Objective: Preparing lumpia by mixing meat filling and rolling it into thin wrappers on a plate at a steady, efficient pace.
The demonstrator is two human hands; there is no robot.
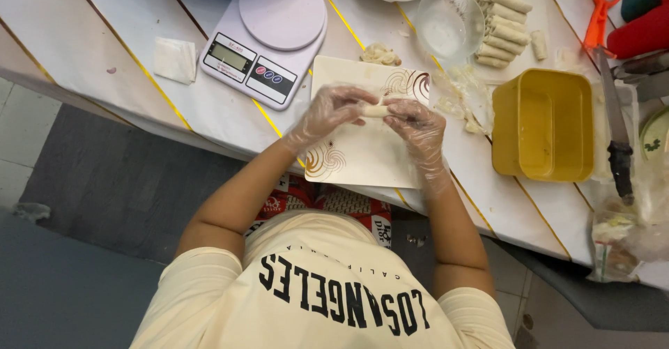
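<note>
White plastic kitchen scale (pixel 268 39) with its round platform sits on the pale table (pixel 90 42), a folded white napkin (pixel 175 59) lying apart to its left. Over the rectangular white plate with brown swirls (pixel 362 157), the gloved left hand (pixel 333 112) and gloved right hand (pixel 416 124) pinch one small pale dough roll (pixel 376 110) between their fingertips, above the plate. Farther right, about seven finished rolls (pixel 500 27) are stacked beside one clear glass bowl (pixel 449 23), so several look done. One empty yellow plastic tub (pixel 543 126) and one black-handled knife (pixel 616 134) follow.
</note>
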